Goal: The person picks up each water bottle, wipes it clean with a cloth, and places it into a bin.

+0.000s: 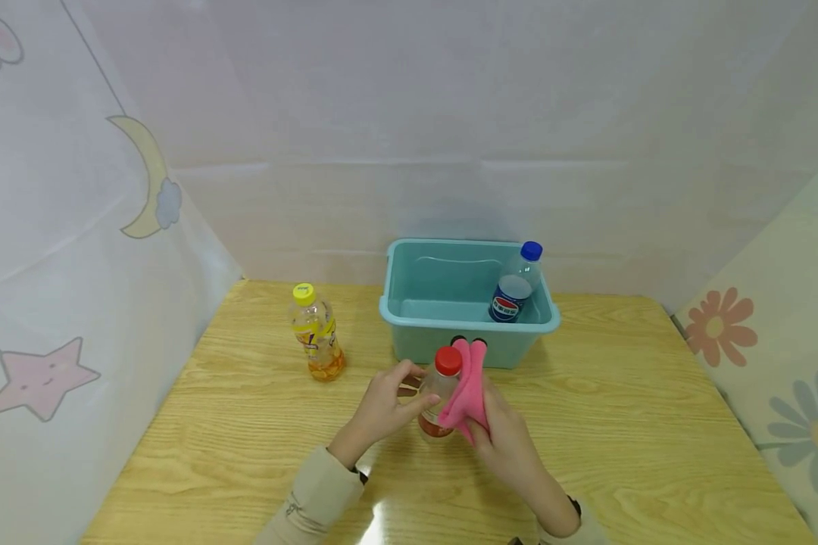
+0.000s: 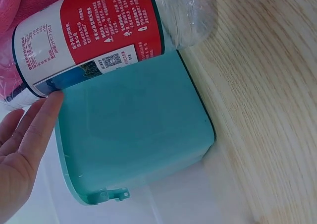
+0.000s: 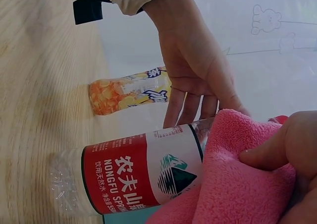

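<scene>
A clear plastic water bottle [image 1: 443, 387] with a red cap and a red-and-white label is upright in front of the blue-green bin [image 1: 423, 333]. My left hand [image 1: 386, 405] holds it from the left near its upper part, thumb on the near side and fingers reaching round the far side. In my right hand [image 1: 507, 439] is a bunched pink cloth [image 3: 242, 169], which lies against the bottle's right side and covers part of its shoulder. Whether the bottle's base touches the table cannot be told for sure.
Inside the bin, a blue-capped Pepsi bottle [image 1: 514, 291] leans at the right end. A yellow-capped bottle [image 1: 318, 341] with some orange liquid stands on the wooden table [image 1: 620, 416], left of the bin. A pale printed curtain [image 1: 313, 151] surrounds the table's back and sides.
</scene>
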A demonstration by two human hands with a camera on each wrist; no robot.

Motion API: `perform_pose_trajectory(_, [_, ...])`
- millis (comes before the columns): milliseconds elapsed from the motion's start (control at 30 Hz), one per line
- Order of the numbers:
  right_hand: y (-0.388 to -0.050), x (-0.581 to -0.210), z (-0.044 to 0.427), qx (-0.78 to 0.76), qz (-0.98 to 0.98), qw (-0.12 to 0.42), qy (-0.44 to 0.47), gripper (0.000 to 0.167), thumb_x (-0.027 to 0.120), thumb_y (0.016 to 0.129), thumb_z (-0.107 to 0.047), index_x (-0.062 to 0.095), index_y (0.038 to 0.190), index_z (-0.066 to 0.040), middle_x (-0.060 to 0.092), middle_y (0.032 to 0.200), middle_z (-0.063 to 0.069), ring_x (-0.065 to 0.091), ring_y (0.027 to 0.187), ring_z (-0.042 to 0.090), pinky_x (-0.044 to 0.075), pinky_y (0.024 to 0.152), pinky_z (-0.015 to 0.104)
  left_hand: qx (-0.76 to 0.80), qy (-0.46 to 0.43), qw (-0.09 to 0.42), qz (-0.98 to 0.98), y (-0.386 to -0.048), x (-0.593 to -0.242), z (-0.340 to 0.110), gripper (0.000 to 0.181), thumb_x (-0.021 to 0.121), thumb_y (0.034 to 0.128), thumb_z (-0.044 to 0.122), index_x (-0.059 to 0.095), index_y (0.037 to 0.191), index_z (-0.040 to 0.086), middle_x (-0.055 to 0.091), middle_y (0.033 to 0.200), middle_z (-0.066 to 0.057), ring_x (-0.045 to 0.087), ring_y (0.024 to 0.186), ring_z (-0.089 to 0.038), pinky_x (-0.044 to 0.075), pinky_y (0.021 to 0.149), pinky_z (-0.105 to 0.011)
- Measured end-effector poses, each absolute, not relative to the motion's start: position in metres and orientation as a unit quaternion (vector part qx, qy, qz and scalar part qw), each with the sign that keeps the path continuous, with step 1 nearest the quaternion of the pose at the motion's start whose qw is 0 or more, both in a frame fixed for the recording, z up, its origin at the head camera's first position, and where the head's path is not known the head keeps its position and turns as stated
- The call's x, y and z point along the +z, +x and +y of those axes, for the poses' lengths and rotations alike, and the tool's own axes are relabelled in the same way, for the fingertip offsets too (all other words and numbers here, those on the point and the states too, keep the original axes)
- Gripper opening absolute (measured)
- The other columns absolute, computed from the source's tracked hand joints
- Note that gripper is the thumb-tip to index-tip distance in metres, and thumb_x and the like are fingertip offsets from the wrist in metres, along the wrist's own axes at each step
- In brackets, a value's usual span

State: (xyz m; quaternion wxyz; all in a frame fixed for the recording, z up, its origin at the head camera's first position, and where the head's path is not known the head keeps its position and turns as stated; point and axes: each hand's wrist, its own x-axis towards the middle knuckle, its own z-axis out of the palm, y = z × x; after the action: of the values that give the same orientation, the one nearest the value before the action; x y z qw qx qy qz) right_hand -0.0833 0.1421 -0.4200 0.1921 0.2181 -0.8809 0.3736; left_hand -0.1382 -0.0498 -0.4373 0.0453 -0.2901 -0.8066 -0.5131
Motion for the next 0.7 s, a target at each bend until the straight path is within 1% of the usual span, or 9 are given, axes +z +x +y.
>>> perform_pose_trajectory(100, [-0.083,-0.420,0.143,0.376,-0.884,0.180,0.214,0.070,0.067,0.070,0.018,0.036,0.132,0.009,0.055,0.117,0.022,0.058,0.098,0.029,0.051,0.078,0.043,-0.515,-0.289,0.048,-0.805,-0.138,-0.437,-0.049,0.030,0.070,0.0815,0.021,0.056,0.098,0.001,0.064,0.094,-0.010,0.064,0.083,-0.022,0.054,0.071,-0.027])
perform_pose_trajectory(233, [-0.083,-0.420,0.144,0.382,-0.892,0.146,0.194,0.064,0.065,0.072,0.017,0.038,0.130,0.008,0.057,0.111,0.019,0.058,0.095,0.026,0.052,0.077,0.041,-0.521,-0.284,0.041,-0.804,-0.137,-0.437,-0.049,0.030,0.069,0.0819,0.021,0.056,0.099,0.000,0.064,0.096,-0.011,0.064,0.085,-0.021,0.054,0.071,-0.025])
perform_pose_trajectory(367, [-0.083,-0.422,0.144,0.396,-0.893,0.121,0.178,0.059,0.063,0.073,0.017,0.041,0.127,0.007,0.058,0.107,0.016,0.058,0.091,0.022,0.053,0.076,0.039,-0.530,-0.278,0.029,-0.800,-0.137,-0.437,-0.048,0.029,0.070,0.0812,0.017,0.055,0.099,-0.001,0.063,0.098,-0.012,0.064,0.086,-0.023,0.054,0.072,-0.027])
perform_pose_trajectory(467, [-0.083,-0.425,0.144,0.409,-0.889,0.113,0.174,0.059,0.061,0.074,0.018,0.040,0.128,0.006,0.058,0.106,0.015,0.056,0.088,0.021,0.053,0.075,0.038,-0.534,-0.274,0.020,-0.800,-0.137,-0.437,-0.048,0.030,0.070,0.0803,0.013,0.054,0.100,-0.003,0.062,0.098,-0.016,0.063,0.087,-0.026,0.055,0.071,-0.031])
perform_pose_trajectory(567, [-0.083,-0.430,0.144,0.418,-0.885,0.113,0.174,0.059,0.060,0.074,0.019,0.040,0.128,0.005,0.058,0.105,0.014,0.056,0.089,0.020,0.052,0.075,0.038,-0.534,-0.270,0.012,-0.801,-0.136,-0.433,-0.048,0.030,0.070,0.0799,0.009,0.053,0.100,-0.006,0.061,0.099,-0.019,0.063,0.087,-0.030,0.055,0.070,-0.034])
perform_pose_trajectory(700, [-0.085,-0.437,0.145,0.430,-0.877,0.121,0.177,0.055,0.060,0.073,0.019,0.044,0.124,0.005,0.059,0.104,0.011,0.056,0.092,0.020,0.051,0.077,0.040,-0.530,-0.270,0.008,-0.804,-0.130,-0.417,-0.048,0.029,0.069,0.0801,0.005,0.051,0.098,-0.010,0.061,0.097,-0.023,0.063,0.087,-0.032,0.055,0.070,-0.035])
